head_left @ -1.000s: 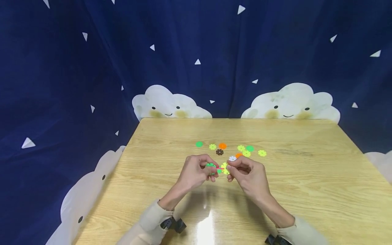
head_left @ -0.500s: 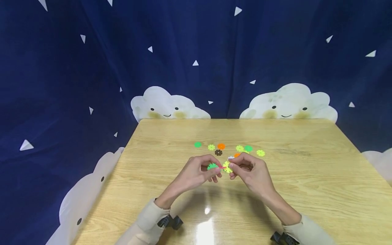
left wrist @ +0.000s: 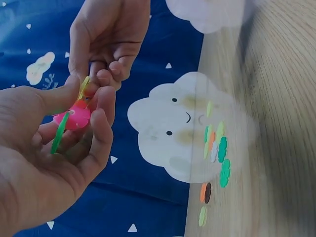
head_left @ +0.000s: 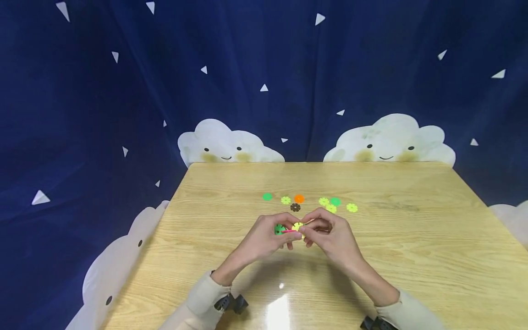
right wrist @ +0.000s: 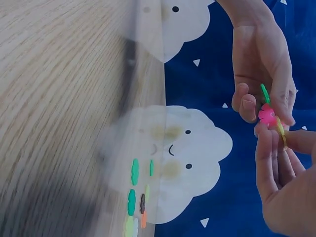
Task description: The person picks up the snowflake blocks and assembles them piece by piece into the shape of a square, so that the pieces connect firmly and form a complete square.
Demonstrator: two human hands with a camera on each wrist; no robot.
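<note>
Over the table, my left hand (head_left: 264, 238) pinches a pink notched disc (left wrist: 75, 118), seen edge-on in the head view. A green notched disc (head_left: 278, 228) joins it at an angle, slotted into its edge. My right hand (head_left: 332, 236) pinches a yellow notched disc (head_left: 297, 226) between thumb and fingers. In both wrist views the yellow disc (right wrist: 281, 132) meets the pink one's edge, crosswise to it. Whether their slots are engaged cannot be told. Fingertips of both hands nearly touch around the pieces.
Loose notched discs lie on the wooden table (head_left: 412, 247) beyond the hands: green (head_left: 267, 196), orange (head_left: 299, 199), dark brown (head_left: 295, 207) and several yellow ones (head_left: 352, 207). A dark blue curtain (head_left: 264, 55) with clouds stands behind the table.
Right hand and yellow disc have shifted left, closing up to the left hand. The white disc and the nearer orange disc, visible earlier, are now covered by the right hand in the head view.
</note>
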